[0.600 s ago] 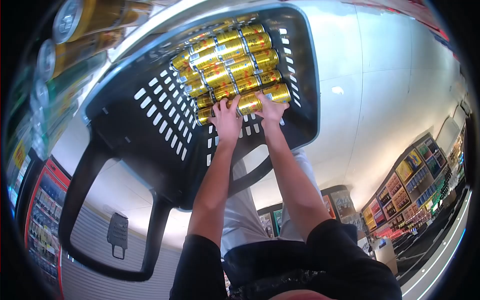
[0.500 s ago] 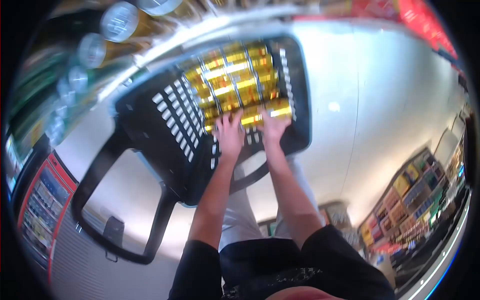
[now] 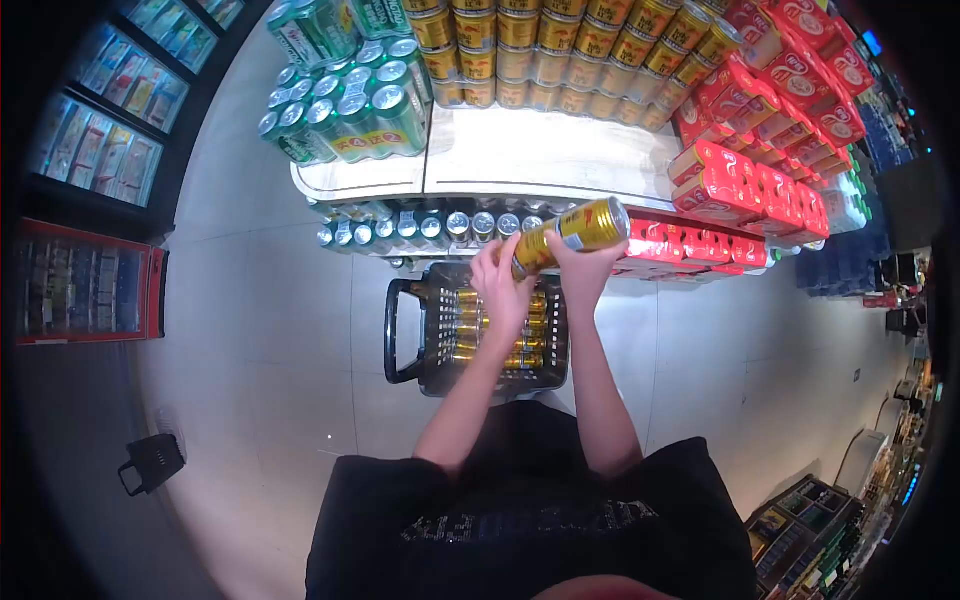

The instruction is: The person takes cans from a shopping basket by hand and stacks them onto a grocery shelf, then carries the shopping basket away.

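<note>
Gold drink cans are held in a tilted row, end to end, above the basket. My left hand grips the lower left end, fingers wrapped round a gold can. Around the upper right part, just under a can's silver top, my right hand is closed. The hands partly hide the cans, so I cannot tell exactly how many there are. Below my left forearm stands a black shopping basket on the floor, with several gold cans lying in rows inside it.
A pale display shelf stands ahead, with stacked gold cans at its back. Green can packs sit at its left, red packs at its right. Another black basket is on the floor far left, near a red-framed cooler.
My hands have risen out of the basket with gold cans in them. My view has lifted and turned, so the basket looks smaller and the display shelf shows ahead.
</note>
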The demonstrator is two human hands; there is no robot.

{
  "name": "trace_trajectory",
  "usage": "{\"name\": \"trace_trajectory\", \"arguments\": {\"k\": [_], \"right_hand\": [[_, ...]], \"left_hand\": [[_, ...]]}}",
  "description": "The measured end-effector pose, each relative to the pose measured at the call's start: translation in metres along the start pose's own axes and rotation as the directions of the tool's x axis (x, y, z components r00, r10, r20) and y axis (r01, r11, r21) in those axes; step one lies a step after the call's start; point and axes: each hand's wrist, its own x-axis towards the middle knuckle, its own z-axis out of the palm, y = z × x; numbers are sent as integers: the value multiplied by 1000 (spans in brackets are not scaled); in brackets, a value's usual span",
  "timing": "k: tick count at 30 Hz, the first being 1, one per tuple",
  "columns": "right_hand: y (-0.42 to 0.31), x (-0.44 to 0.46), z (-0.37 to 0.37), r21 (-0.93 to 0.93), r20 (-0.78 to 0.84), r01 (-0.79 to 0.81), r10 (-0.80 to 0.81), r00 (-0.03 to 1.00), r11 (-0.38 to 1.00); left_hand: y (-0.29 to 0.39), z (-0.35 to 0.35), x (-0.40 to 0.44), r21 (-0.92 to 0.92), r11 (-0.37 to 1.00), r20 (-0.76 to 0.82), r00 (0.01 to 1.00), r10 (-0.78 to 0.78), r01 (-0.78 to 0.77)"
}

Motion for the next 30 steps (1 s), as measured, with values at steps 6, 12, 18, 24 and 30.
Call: {"name": "trace_trajectory", "arguments": {"k": [6, 12, 18, 24, 30], "right_hand": [[-128, 58, 99, -207, 95, 277, -262, 960, 938], [-113, 80, 193, -313, 193, 441, -398, 897, 841], [-103, 87, 227, -299, 242, 505, -448, 861, 810], [-104, 89, 230, -341, 271, 497, -423, 865, 798], [-98, 99, 251, -306, 304, 498, -412, 859, 812]], "left_hand": [[22, -8, 142, -225, 967, -282, 958, 48, -115], [-36, 26, 206, -268, 963, -352, 932, -88, -10], [-44, 38, 219, -251, 954, -316, 918, -241, 164], [-35, 48, 231, -94, 968, -343, 905, -249, 231], [-51, 38, 251, -80, 986, -410, 897, -164, 144]]}}
